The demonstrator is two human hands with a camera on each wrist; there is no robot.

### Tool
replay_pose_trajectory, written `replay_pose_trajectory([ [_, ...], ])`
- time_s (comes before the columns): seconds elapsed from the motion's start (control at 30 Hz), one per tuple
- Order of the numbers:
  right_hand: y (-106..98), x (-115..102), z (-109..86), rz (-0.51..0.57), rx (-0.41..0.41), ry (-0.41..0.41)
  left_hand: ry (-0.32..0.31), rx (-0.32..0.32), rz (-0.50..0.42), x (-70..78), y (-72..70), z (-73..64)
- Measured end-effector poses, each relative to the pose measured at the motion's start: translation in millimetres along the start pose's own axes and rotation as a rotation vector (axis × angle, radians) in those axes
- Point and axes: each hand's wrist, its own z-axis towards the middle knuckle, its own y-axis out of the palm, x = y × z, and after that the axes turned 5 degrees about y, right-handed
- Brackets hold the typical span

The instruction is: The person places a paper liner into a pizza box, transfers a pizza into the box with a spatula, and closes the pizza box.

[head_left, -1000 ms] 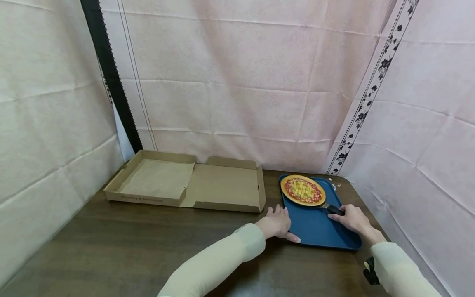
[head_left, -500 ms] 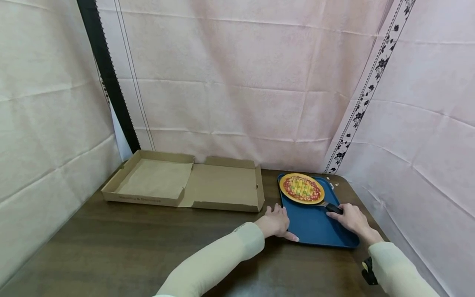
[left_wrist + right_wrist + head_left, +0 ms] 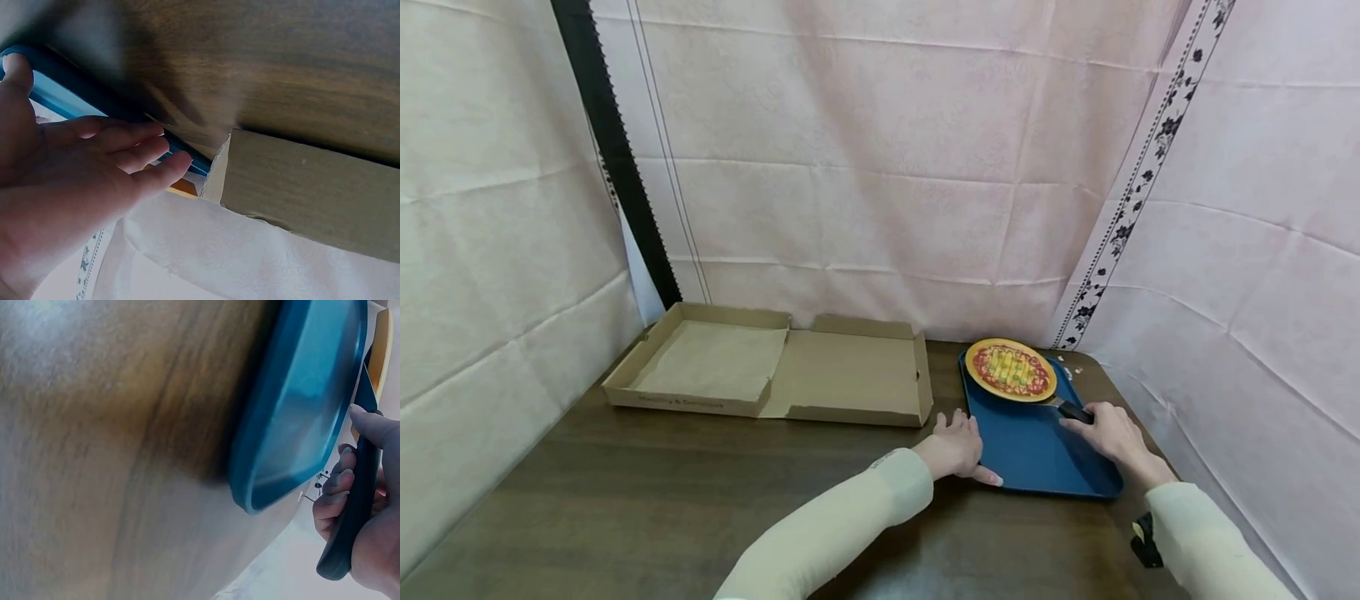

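On the right of the table, a small round pizza (image 3: 1011, 370) with red and yellow topping is over the far end of a blue tray (image 3: 1037, 458). A spatula (image 3: 1075, 412) reaches under the pizza's near edge. My right hand (image 3: 1116, 437) grips its black handle, with the thumb along the top in the right wrist view. Beneath the pizza, the spatula's blade is mostly hidden. At the tray's near left edge is my left hand (image 3: 957, 446), fingers spread and thumb by the near rim.
Left of the tray, an opened cardboard pizza box (image 3: 857, 375) lies on the brown table (image 3: 662, 492), a paper sheet (image 3: 718, 354) in its left half. Its right flap is close to my left fingers. Cloth curtains (image 3: 865, 167) hang behind and at both sides.
The pizza has risen a little on the spatula, its far edge now past the tray's far rim in view. My left hand stays at the tray edge.
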Motion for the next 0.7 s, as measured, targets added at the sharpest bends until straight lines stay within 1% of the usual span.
replay_pose_trajectory([
  [0.17,-5.5,-2.4,1.2,-0.012,0.006,0.003,0.001,0.013,0.005,-0.9,1.3,-0.4],
  [0.37,-14.9,-8.0,2.7,-0.001,0.012,0.0,0.001,0.02,-0.005,-1.9,1.2,-3.7],
  [0.53,-20.6,-10.8,5.3,0.007,0.005,-0.003,-0.001,0.02,0.018,-1.4,1.7,-3.9],
  [0.7,-25.0,-11.6,8.1,-0.001,0.018,-0.011,-0.002,0.023,0.039,-1.7,1.9,-2.9],
])
